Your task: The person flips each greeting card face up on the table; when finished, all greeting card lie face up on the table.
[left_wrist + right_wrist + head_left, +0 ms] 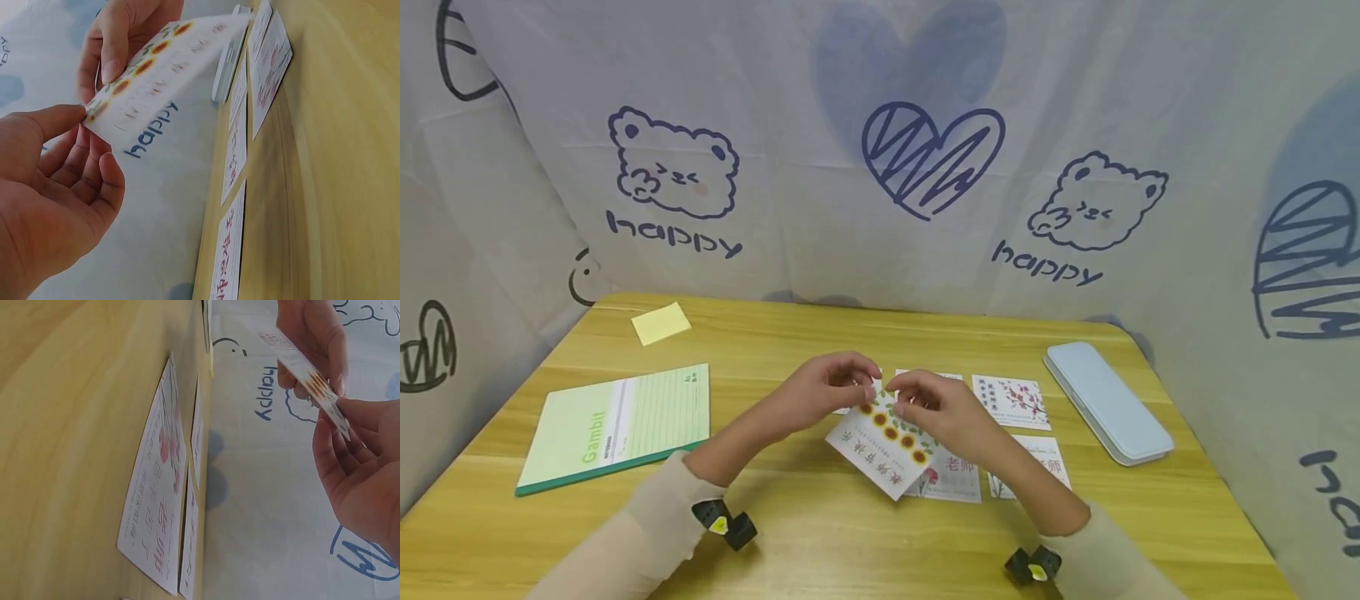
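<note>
A white greeting card (880,454) with a row of sunflowers and printed characters is held in the air, tilted, above the table. My left hand (823,387) pinches it near one corner of its sunflower edge; the left wrist view shows the thumb (65,115) on that corner. Along the same edge my right hand (951,412) pinches the card between thumb and fingers, as the right wrist view shows. Below lie other cards: one with a pink flower (955,479), one with red blossoms (1011,402) and one with red characters (1048,454). The hands partly hide further cards.
A pale green notebook (655,408) lies on the left of the wooden table (820,542), with a yellow sticky note (661,323) behind it. On the right is a light blue case (1105,400). A printed curtain (790,167) hangs behind the table.
</note>
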`<state>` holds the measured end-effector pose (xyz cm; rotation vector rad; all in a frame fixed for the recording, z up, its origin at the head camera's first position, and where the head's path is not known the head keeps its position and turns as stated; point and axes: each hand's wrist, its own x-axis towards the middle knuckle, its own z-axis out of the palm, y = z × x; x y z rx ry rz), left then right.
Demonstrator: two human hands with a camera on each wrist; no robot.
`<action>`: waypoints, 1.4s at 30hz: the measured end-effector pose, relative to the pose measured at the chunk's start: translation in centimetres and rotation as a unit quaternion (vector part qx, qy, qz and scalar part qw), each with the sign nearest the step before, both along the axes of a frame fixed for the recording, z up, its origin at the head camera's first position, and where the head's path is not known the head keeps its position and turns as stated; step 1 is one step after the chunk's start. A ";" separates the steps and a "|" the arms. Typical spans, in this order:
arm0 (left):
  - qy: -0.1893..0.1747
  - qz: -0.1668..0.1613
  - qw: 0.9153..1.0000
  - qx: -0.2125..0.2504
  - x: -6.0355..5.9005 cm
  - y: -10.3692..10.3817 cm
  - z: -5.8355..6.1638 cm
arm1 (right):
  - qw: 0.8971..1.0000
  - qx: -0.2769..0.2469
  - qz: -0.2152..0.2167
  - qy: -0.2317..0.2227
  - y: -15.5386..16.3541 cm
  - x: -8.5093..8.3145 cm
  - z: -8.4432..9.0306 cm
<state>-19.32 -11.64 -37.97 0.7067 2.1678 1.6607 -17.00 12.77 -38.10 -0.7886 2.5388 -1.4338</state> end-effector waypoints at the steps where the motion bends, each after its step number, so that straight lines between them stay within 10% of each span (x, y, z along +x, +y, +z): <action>1: 0.001 0.007 1.000 0.002 -0.1 -0.1 0.0 | 1.000 -0.008 -0.005 -0.001 0.1 -0.1 0.0; 12: -0.019 0.029 0.999 0.020 -0.9 -1.3 0.3 | 0.986 -0.109 -0.123 0.007 1.3 -0.9 0.2; 31: 0.018 0.060 0.998 -0.023 -0.5 -0.9 0.5 | 0.998 -0.044 0.000 0.040 1.3 -0.7 0.0; 42: -0.003 0.091 0.996 0.024 -1.0 -1.4 0.7 | 0.976 -0.162 -0.136 0.048 1.7 -1.2 -0.1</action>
